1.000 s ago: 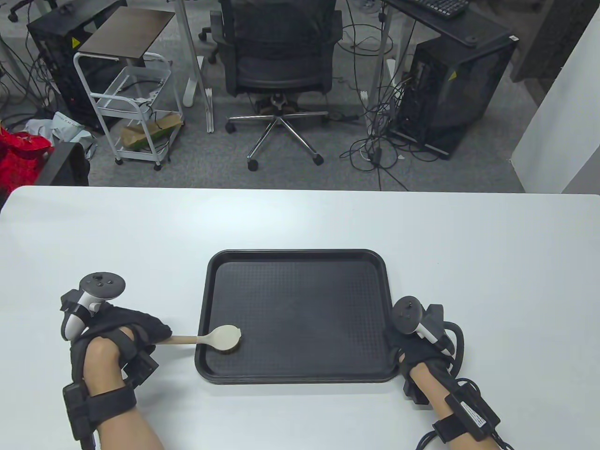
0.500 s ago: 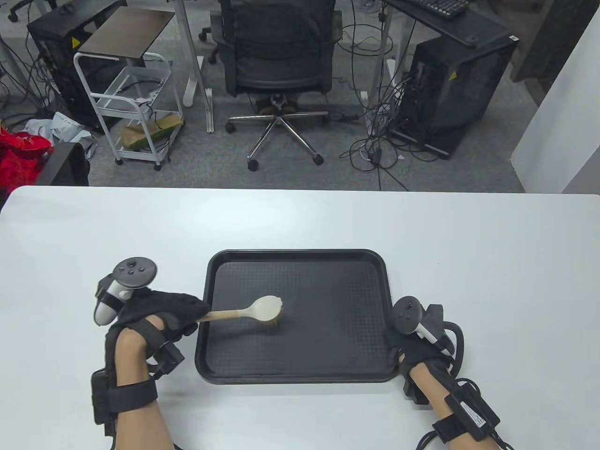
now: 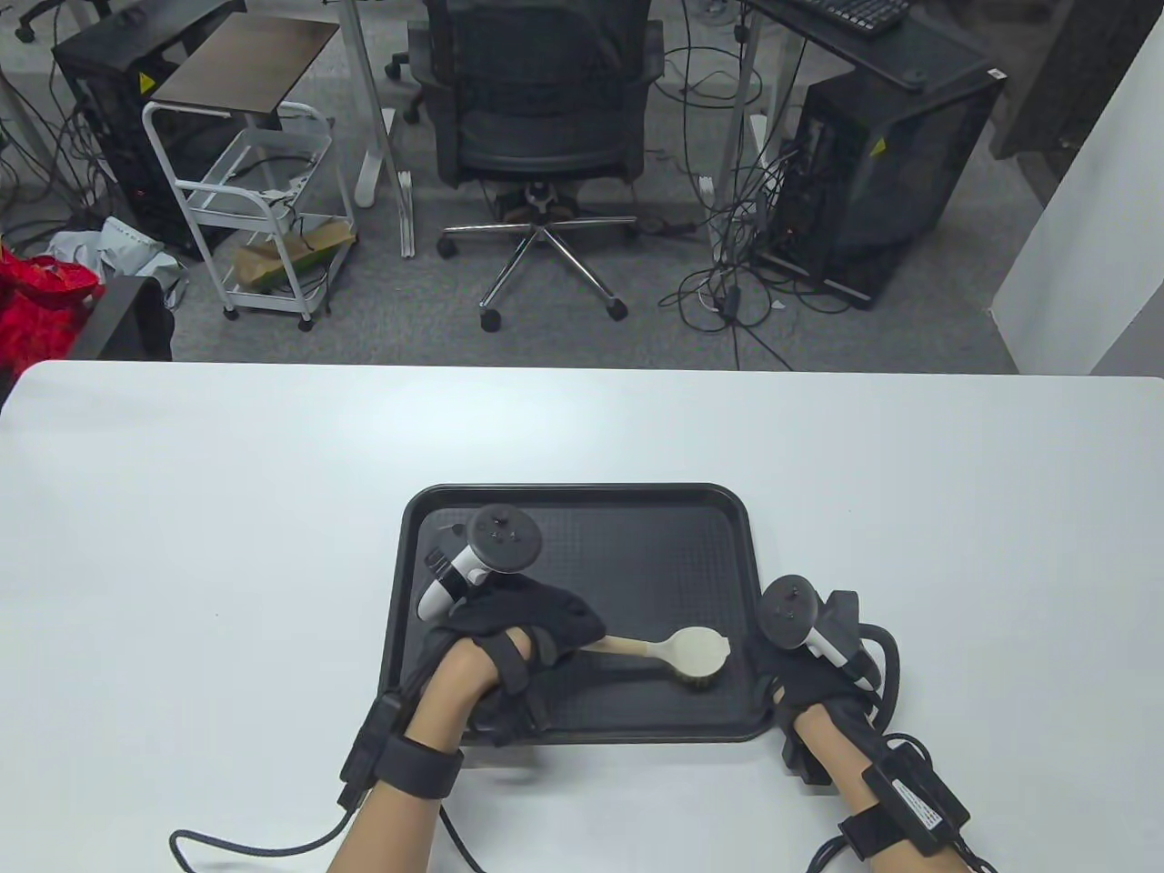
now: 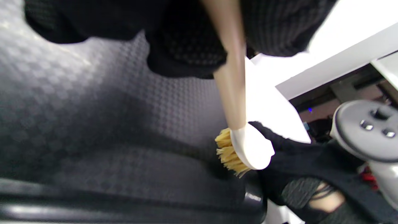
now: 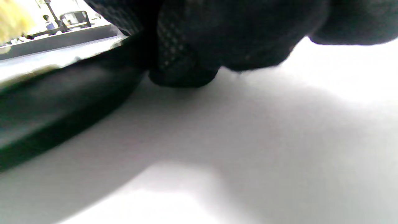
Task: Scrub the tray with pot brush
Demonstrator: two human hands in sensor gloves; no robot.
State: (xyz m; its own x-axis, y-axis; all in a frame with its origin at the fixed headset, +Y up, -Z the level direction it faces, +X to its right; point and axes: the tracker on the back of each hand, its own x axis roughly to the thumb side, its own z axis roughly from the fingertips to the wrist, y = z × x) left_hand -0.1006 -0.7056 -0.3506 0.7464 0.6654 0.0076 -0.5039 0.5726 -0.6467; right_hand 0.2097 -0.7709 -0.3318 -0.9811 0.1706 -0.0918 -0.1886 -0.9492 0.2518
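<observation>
A black textured tray [image 3: 582, 536] lies in the middle of the white table. My left hand [image 3: 536, 623] hovers over the tray's near half and grips the pale wooden handle of the pot brush [image 3: 696, 652]. The brush's round head sits bristles-down on the tray floor near the right rim. In the left wrist view the yellow bristles of the brush [image 4: 231, 154] touch the tray [image 4: 93, 124] below my left hand [image 4: 186, 40]. My right hand [image 3: 787, 677] holds the tray's near right rim. In the right wrist view its fingers [image 5: 199, 46] reach the table beside the tray [image 5: 46, 105].
The white table [image 3: 909, 509] stretches wide on both sides of the tray. A glove cable [image 3: 236, 846] trails on the table by my left forearm. Beyond the far edge stand an office chair [image 3: 546, 118], a white cart [image 3: 264, 209] and computer towers.
My left hand has swept the brush from the tray's near left corner across to the near right side, keeping its bristles on the floor. The right hand and tray have stayed put.
</observation>
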